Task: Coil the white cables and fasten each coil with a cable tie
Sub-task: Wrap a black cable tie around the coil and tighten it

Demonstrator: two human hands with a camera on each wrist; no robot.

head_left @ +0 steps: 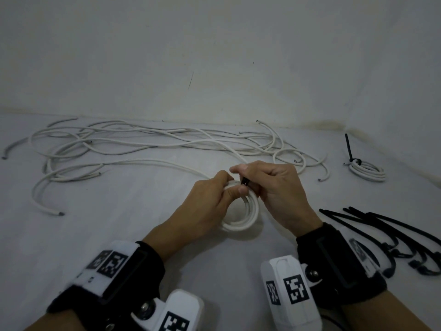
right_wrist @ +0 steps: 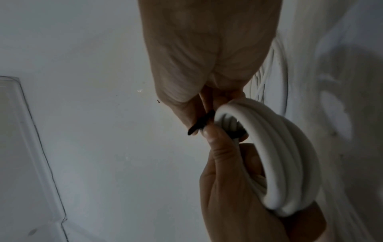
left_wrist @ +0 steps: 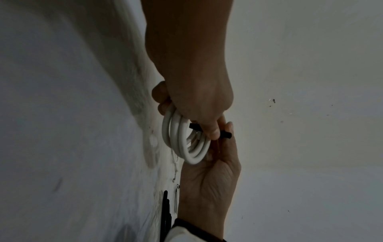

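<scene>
At floor centre | left hand (head_left: 210, 204) gripping second coil (head_left: 248, 216), right hand (head_left: 274, 187) pinching cable tie (head_left: 244, 182) | one tied coil (head_left: 367, 172) lying finished far right | loose cables (head_left: 143, 144) waiting, spare ties (head_left: 381, 230) alongside

Pale floor (head_left: 119, 235); grey wall (head_left: 214, 44), thin dark mark (head_left: 190, 80), maybe crack.

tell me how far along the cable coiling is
Done: one tied coil lies far right. In hand: left hand grips a second coil while right hand pinches a black cable tie on it. Left: loose white cables, using spare ties.
</scene>
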